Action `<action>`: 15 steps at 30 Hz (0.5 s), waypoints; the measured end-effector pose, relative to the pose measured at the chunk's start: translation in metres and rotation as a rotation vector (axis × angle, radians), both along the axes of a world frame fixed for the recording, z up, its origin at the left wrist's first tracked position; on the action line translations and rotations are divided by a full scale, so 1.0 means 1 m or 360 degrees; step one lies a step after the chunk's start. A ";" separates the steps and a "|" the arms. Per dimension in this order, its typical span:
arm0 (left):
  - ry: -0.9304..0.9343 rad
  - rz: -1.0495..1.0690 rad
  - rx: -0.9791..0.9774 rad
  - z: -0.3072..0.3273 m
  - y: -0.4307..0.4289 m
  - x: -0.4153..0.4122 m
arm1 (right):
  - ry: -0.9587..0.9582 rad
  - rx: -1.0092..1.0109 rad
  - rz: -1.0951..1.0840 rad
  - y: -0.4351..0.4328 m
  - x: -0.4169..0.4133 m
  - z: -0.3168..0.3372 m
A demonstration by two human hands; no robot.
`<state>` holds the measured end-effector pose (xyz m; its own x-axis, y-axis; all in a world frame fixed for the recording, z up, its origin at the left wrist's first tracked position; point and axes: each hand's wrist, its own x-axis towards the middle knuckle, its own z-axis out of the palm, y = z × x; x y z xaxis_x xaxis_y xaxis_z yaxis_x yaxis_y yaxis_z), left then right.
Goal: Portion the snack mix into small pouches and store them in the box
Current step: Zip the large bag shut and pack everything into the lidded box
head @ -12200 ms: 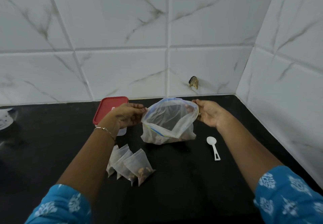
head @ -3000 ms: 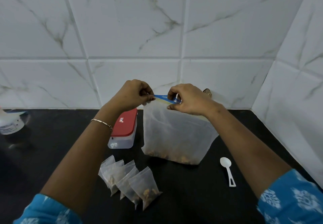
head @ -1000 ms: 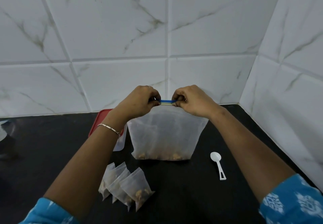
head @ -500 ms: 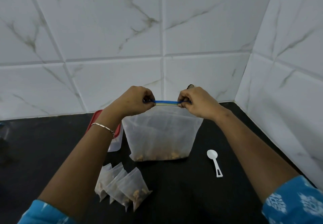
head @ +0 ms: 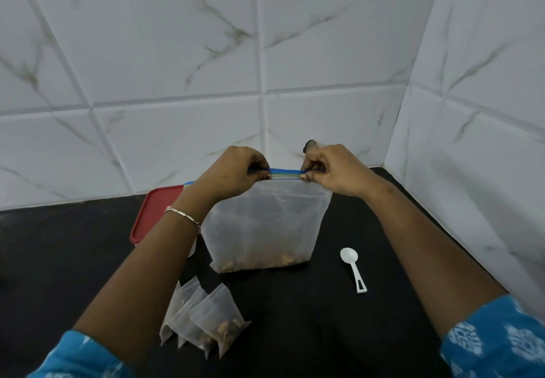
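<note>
On counter [head: 295,333] centre, bag [head: 262,224] held upright, zip strip [head: 284,172] pinched by fingers [head: 261,171] of left hand [head: 233,175] and right hand [head: 333,171]. Pouches [head: 206,318] laid in front, box [head: 156,212] behind-left. Risk: stretch of seal missed, mix [head: 259,261] spilled if bag tipped.

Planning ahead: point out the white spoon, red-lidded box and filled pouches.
white spoon [head: 349,255], head view, on its bowl.
red-lidded box [head: 156,209], head view, on the lid.
filled pouches [head: 219,315], head view, front pouch's face.
</note>
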<state>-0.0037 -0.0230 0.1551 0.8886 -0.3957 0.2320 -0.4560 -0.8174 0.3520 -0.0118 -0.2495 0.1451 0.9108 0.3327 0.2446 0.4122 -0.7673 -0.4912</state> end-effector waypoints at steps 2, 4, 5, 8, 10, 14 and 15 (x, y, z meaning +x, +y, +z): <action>0.0018 0.0002 -0.0044 0.000 0.000 0.001 | 0.0023 0.0046 -0.0016 -0.001 0.000 -0.002; 0.0037 -0.0007 -0.0062 0.000 0.001 0.002 | 0.0063 0.0073 -0.0011 -0.004 0.000 0.000; 0.0049 -0.0010 -0.0071 0.000 0.002 0.002 | 0.0087 0.0064 -0.0006 -0.007 0.000 0.001; 0.0074 -0.0014 -0.0091 0.001 0.004 0.002 | 0.0126 0.0038 0.0002 -0.011 0.000 0.004; 0.0080 -0.0010 -0.0092 0.001 0.006 0.003 | 0.0155 0.0088 -0.0002 -0.012 -0.001 0.004; 0.0099 -0.0003 -0.0091 0.000 0.008 0.004 | 0.0201 0.0267 -0.0055 -0.016 -0.002 0.006; 0.0100 -0.0002 -0.0093 0.000 0.008 0.004 | 0.0184 0.0319 -0.0083 -0.017 -0.002 0.007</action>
<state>0.0004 -0.0145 0.1549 0.9015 -0.3845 0.1988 -0.4328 -0.7940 0.4269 -0.0139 -0.2668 0.1519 0.9513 0.2396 0.1938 0.3064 -0.6687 -0.6774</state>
